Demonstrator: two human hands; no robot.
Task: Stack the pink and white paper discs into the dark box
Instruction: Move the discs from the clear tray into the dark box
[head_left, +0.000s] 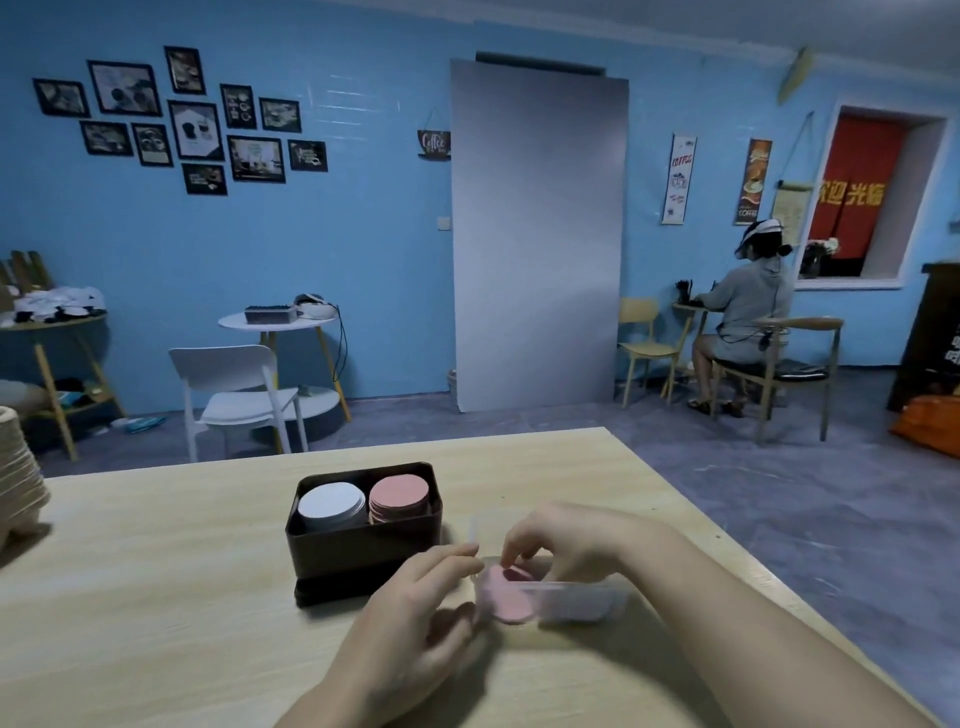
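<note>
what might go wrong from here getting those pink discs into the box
1. The pink discs sit loose at the mouth of the tipped clear container. With the right hand picking at them, several may spill onto the table.
2. The pink stack in the dark box already looks near the rim, so added discs could slide off.

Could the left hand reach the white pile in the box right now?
Probably yes: the box is open on top, the white pile fills its left half, and nothing stands between it and the left hand.
</note>
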